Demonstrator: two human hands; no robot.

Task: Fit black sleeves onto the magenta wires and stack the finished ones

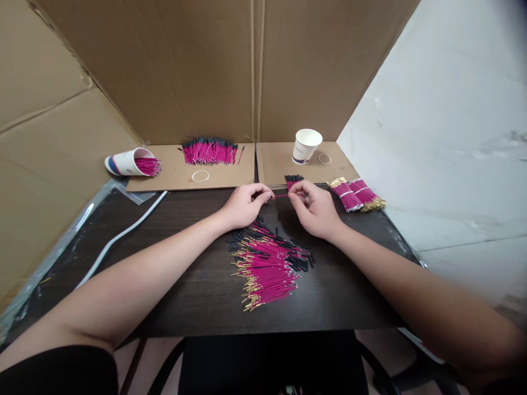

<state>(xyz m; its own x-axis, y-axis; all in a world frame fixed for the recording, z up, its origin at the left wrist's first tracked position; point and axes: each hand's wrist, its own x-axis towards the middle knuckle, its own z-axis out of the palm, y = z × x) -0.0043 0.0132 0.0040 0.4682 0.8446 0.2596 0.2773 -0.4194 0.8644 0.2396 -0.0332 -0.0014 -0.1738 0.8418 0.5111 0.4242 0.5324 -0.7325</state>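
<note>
My left hand (pixel 245 204) and my right hand (pixel 313 207) meet above the dark table (pixel 164 285), both pinched on the ends of one thin pink wire (pixel 281 196) stretched between them. Just below the hands lies a loose pile of pink wires (pixel 267 266) with gold tips and black sleeves. A small bunch of pink wires with black ends (pixel 293 180) sits right behind my right hand.
Two bound pink bundles (pixel 356 195) lie at the right. On the cardboard at the back are a row of pink wires (pixel 209 151), a tipped cup holding wires (pixel 130 162), an upright paper cup (pixel 306 145) and two rubber bands (pixel 200 176). A white cable (pixel 119 237) crosses the left.
</note>
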